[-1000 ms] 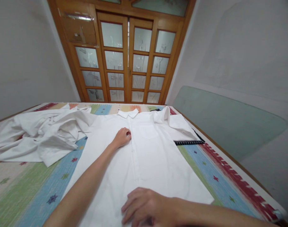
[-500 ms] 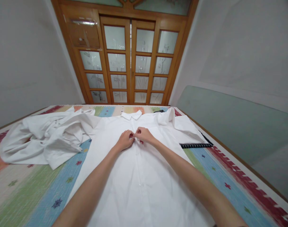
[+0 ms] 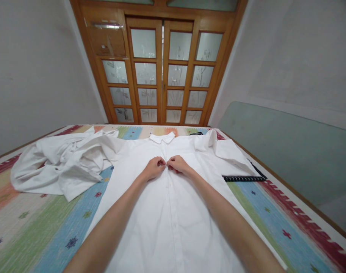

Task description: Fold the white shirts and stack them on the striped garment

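Your 2 bare forearms enter at the lower edge and extend forward, converging over the white shirt [image 3: 173, 216]. The shirt lies spread in front of you, front side up, on a striped cloth [image 3: 36, 231]. Its fabric is smooth and matte, with shallow creases and a straight front placket [image 3: 175, 239] running lengthwise between your forearms.

Your left hand [image 3: 155, 168] and right hand [image 3: 178, 164] meet at the upper placket, below the collar, with knuckles raised and fingers curled inward. Each hand pinches shirt fabric between thumb and fingers; you cannot tell whether a button sits between the fingertips.

The striped cloth has a woven look, with green, blue, cream, orange and red bands and small star shapes. To your left, a white garment [image 3: 73, 159] lies crumpled in soft folds, touching the shirt's side. To your right, a black spiral-bound item [image 3: 243, 178] lies partly under the sleeve [image 3: 229, 155].

Beyond your hands, the pointed collar [image 3: 162, 138] lies flat. Farther off stands a wooden door [image 3: 165, 49], fitted with rectangular, translucent panes [image 3: 145, 74] bearing plant motifs.
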{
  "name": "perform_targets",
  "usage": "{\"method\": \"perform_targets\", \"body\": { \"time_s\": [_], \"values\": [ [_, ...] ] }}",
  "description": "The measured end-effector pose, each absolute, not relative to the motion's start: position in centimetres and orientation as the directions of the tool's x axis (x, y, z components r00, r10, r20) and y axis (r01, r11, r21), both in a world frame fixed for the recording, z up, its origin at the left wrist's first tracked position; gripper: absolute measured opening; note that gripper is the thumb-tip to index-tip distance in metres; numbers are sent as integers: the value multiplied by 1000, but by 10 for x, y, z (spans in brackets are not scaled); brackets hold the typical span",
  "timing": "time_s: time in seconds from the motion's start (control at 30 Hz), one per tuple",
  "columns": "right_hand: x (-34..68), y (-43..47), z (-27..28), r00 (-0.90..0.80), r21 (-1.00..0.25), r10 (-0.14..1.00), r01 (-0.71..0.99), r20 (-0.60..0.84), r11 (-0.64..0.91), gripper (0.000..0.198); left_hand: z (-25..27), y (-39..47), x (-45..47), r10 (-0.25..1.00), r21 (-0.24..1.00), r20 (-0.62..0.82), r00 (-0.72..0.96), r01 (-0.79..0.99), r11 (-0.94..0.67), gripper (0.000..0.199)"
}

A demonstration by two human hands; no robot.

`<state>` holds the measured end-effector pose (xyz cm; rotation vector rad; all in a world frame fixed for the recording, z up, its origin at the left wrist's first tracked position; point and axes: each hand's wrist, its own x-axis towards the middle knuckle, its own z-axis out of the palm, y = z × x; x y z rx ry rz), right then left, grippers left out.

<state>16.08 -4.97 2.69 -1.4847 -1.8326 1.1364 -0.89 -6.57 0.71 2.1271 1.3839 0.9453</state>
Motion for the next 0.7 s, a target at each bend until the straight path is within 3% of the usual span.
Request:
{"method": "perform_targets", "body": {
  "time_s": [0.23,0.47,0.7],
  "values": [
    [167,-50,28,-378,-917,911,398,-168,-4,18,9,-63,-12,930,705,247,273,608,-365,14],
    [167,-49,25,-386,-923,907,386,-167,-5,16,11,-62,-13,901,529,347,259,739,-416,9],
    [167,-48,20,-373,-917,915,399,-156,6,15,8,-62,-13,911,580,308,273,706,-407,10]
  ]
}}
